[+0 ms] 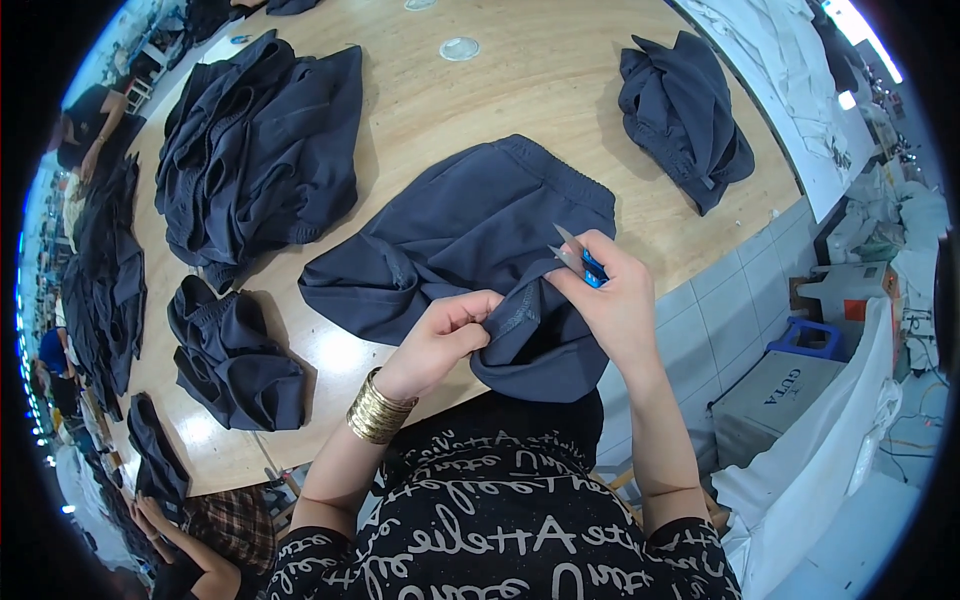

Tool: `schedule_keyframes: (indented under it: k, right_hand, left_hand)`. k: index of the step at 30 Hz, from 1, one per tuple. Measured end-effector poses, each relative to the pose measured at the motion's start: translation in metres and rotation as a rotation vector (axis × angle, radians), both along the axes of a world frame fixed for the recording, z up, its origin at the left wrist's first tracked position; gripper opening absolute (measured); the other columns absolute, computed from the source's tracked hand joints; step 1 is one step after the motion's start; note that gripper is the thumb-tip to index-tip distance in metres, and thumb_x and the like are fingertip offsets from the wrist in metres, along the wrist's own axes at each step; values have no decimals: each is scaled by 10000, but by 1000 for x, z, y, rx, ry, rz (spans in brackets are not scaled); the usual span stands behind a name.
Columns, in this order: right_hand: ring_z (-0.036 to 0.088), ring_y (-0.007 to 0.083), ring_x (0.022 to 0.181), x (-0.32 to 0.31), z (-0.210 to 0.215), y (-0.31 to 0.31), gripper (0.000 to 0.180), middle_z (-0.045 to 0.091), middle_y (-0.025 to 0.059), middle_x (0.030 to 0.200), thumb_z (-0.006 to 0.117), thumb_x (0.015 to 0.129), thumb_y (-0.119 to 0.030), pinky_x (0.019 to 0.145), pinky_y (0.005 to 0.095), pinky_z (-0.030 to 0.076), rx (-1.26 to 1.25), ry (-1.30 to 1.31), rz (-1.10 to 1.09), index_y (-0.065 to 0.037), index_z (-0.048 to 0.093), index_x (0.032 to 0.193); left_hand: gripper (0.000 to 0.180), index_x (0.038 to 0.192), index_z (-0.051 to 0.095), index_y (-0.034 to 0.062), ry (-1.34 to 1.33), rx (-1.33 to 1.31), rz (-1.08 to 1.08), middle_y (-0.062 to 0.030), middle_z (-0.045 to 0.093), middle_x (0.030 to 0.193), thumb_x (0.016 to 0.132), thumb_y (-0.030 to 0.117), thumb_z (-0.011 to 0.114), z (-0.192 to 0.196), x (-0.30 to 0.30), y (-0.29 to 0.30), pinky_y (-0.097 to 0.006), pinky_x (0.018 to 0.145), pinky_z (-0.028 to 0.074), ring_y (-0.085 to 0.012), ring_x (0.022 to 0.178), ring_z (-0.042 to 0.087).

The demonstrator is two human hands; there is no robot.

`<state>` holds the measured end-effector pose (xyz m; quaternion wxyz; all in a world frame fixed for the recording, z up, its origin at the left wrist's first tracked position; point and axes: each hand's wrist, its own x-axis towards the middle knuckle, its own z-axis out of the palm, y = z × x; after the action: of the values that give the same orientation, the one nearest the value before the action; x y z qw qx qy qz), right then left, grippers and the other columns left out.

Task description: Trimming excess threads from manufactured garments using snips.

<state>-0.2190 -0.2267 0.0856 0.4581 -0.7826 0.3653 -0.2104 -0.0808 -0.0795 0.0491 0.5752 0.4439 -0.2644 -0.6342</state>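
Note:
Dark navy elastic-waist shorts (480, 215) lie spread at the table's near edge, with one leg opening gathered toward me. My left hand (440, 340) is closed on the cloth beside a seam in that leg opening, thumb and fingers pinching it. In my right hand (615, 305) are small thread snips (590, 268) with blue handles; their pointed blades stand apart and aim up and left. The right thumb and fingertips rest close against the raised fabric edge. Whether a loose thread lies there is too small to tell.
On the wooden table (430, 110) lie a large pile of dark garments (270, 150), a smaller bundle (240, 355) at left and another bundle (685, 120) at far right. Another person's hands (150, 520) hold dark cloth at lower left. A grey box (775, 400) and blue stool (805, 340) stand right.

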Motion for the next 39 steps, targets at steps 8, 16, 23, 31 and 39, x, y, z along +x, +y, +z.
schedule_keyframes:
  k: [8, 16, 23, 31, 39]
  right_hand:
    - [534, 169, 660, 11, 2, 6, 197, 529, 39, 787, 729, 689, -37, 612, 251, 429, -203, -134, 266, -27, 632, 861]
    - [595, 206, 756, -8, -25, -6, 295, 603, 53, 894, 764, 709, -126, 687, 284, 477, -120, -143, 180, -41, 624, 954]
    - [479, 117, 599, -21, -36, -10, 243, 530, 24, 603, 708, 789, -207, 569, 252, 387, 221, 96, 277, 11, 602, 793]
    - [413, 21, 415, 2, -4, 8, 227, 482, -32, 583, 646, 871, -193, 364, 200, 319, 485, -214, -47, -35, 543, 745]
    - [404, 15, 408, 7, 6, 35, 188, 485, -23, 594, 632, 887, -160, 359, 196, 322, 609, -335, 62, -23, 510, 843]
  left_hand:
    - [129, 924, 566, 43, -314, -95, 216, 120, 430, 736, 947, 169, 548, 11, -15, -17, -169, 547, 301, 23, 650, 355]
    - [172, 901, 557, 40, -240, -25, 417, 90, 475, 780, 972, 185, 497, 14, 17, -6, -157, 648, 347, 9, 720, 380]
    - [127, 937, 573, 34, -463, 39, 502, 76, 507, 805, 940, 158, 542, -7, 29, -5, -161, 622, 344, -7, 707, 410]
    - [267, 1033, 606, 17, -210, 33, -148, -55, 629, 867, 968, 249, 488, 38, -17, 9, -175, 479, 440, -76, 598, 590]
    - [458, 1084, 524, -107, 105, 144, 150, -189, 640, 1008, 963, 321, 418, 18, -10, -1, -310, 618, 564, -292, 818, 685]
